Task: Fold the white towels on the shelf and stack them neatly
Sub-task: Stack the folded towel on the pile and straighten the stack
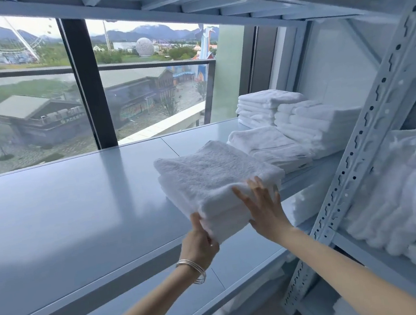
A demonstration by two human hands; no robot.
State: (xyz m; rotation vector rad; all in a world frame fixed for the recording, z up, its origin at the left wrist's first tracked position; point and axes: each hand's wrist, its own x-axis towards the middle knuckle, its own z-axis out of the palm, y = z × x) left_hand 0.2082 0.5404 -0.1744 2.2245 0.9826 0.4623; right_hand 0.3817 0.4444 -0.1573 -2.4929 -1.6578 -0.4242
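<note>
Head view, nearest stuff first: two bare forearms are seen reaching up from the bottom edge, with thin silver bangles worn on the left wrist. The left hand is curled under the near corner of a thick folded white terry towel, thumb up against its edge, so that corner is gripped. The right hand is laid flat against the towel's near right side, fingers straight and spread, nothing clutched. The towel is held at the front of the pale blue-grey metal shelf board, its near end lifted over the shelf lip. Its long axis is run from near-right to far-left, with the far short end pointed toward the window. Just behind it on the right, a low stack of folded white towels is set on the same board, then a taller stack, and a third stack at the back. A perforated steel upright is seen to the right. Past the shelf, a big glass window is seen.
</note>
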